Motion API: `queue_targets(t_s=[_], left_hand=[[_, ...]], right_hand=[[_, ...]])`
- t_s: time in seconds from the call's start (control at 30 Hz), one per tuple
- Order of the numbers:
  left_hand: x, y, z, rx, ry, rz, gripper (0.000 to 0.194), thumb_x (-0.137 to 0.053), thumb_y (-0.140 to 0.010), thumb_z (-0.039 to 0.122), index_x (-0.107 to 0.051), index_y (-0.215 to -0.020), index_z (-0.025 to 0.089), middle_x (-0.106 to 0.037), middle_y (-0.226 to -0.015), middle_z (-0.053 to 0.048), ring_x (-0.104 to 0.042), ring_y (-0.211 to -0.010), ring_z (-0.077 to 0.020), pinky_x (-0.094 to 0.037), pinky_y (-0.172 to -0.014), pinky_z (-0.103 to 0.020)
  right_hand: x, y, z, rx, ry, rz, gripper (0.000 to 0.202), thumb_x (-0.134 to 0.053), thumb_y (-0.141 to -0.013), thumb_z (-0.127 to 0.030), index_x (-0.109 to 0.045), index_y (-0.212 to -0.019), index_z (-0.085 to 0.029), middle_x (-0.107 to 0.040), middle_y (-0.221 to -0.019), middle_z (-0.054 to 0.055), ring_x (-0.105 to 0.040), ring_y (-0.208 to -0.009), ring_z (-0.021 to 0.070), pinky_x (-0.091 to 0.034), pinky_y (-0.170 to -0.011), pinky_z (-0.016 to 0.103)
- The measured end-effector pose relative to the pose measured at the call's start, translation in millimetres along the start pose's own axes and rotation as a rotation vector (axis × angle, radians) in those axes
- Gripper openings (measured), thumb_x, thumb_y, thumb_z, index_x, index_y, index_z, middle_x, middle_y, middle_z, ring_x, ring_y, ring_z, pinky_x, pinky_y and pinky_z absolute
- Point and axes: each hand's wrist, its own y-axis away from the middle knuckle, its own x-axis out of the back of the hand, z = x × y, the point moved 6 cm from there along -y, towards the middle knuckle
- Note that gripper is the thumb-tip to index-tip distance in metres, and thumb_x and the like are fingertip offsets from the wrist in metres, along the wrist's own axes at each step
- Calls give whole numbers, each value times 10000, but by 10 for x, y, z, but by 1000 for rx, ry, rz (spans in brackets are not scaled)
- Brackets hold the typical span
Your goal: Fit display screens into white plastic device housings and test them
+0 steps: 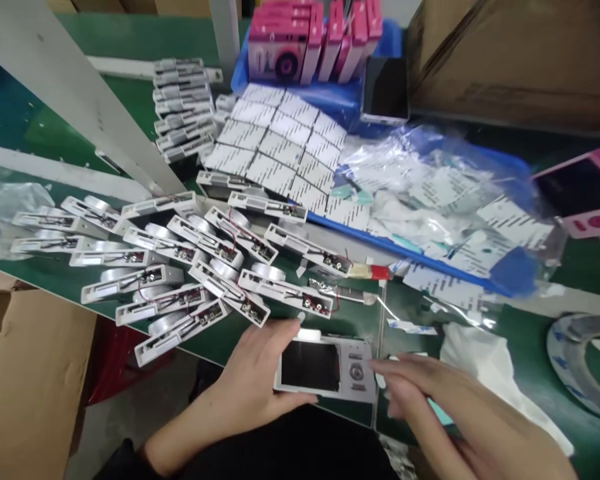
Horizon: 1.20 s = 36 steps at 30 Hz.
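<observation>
I see the left hand (253, 370), fingers pinching the camera (314, 367) by its left end. By its right end is the right hand (463, 393); I can't tell its fingers' grip.

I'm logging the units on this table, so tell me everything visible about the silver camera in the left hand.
The silver camera looks flat and boxy, with a plastic-looking casing. Its back faces up, showing a large dark screen and, right of that, a round button pad with small buttons above and below. It sits over the green table near its edge. The left hand grips its left end; the right hand's fingertips reach its right end, contact unclear.
</observation>
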Motion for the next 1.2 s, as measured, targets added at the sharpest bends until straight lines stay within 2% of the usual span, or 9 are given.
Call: queue_targets(t_s=[0.13, 0.27, 0.4, 0.47, 0.57, 0.7, 0.87, 1.03, 1.2], left_hand=[[58, 27, 54, -23, -53, -111, 892, -766, -895, 562, -391, -1621, 206, -529, -1597, -231, -520, -1492, -389, -467, -1209, -603], [316, 126, 164, -3, -15, -226, 901, -769, -878, 584, -374, -1645, 324, -427, -1686, -150, -436, -1548, -396, -429, -1236, -578], [778, 249, 390, -100, 110, -266, 770, -777, -911, 468, -428, -1597, 455, -565, -1606, -43, -530, -1498, -311, -346, -1297, -492], [1056, 282, 484, -122, 133, -176, 677, -749, -937, 448, -489, -1562, 446, -621, -1554, -50, -580, -1455, -298, -364, -1288, -494], [1340, 321, 530, -64, 45, -59, 579, -715, -966, 388, -548, -1519, 431, -645, -1526, -54, -598, -1433, -283, -493, -1200, -435], [1429, 389, 553, -65, -16, -48, 617, -716, -964, 366, -503, -1526, 504, -631, -1543, 13, -616, -1415, -243, -526, -1162, -353], [1549, 384, 573, -66, -67, -72, 533, -686, -976, 321, -583, -1473, 483, -674, -1491, 22, -664, -1351, -234, -551, -1130, -312], [1795, 50, 628, -33, 35, -82, 363, -665, -988, 369, -707, -1338, 456, -764, -1338, 11, -724, -1243, -249, -600, -1053, -334], [1906, -522, 604, 97, 232, 78, 287, -670, -979, 505, -795, -1165, 327, -789, -1204, -61, -743, -1119, -252, -625, -949, -353]], right_hand=[[82, -696, 355, -98, 82, -71, 263, -531, -1036, -421, -684, -1189, -273, -802, -1031, 52, -791, -869, 282, -617, -570, 364], [-22, -1612, 573, -155, 175, -206, 357, -489, -1039, -381, -703, -1248, -185, -711, -1337, 148, -708, -1169, 366, -626, -848, 503], [-272, -2234, 477, -89, 176, -257, 291, -543, -1067, -315, -681, -1289, -187, -675, -1382, 134, -673, -1213, 286, -584, -990, 484], [-392, -2383, 385, -63, 172, -262, 284, -605, -1060, -339, -669, -1294, -191, -664, -1376, 116, -661, -1219, 255, -569, -1033, 485], [-471, -2401, 221, -24, 161, -255, 278, -610, -1059, -334, -667, -1288, -185, -653, -1387, 114, -650, -1236, 253, -563, -1045, 487], [-318, -2207, 76, 26, 158, -233, 328, -462, -1092, -306, -663, -1339, -229, -633, -1467, 101, -591, -1342, 291, -513, -1105, 485], [-24, -2130, 554, -164, 238, -258, 355, -479, -1087, -389, -682, -1305, -196, -680, -1370, 145, -671, -1190, 319, -574, -977, 515], [-52, -2051, 1073, -261, 256, -334, 298, -632, -1048, -406, -680, -1229, -174, -696, -1247, 92, -691, -1086, 218, -600, -954, 441], [-201, -2039, 1023, -223, 332, -377, 332, -656, -1027, -434, -677, -1250, -188, -655, -1339, 108, -647, -1199, 257, -561, -1031, 497]])
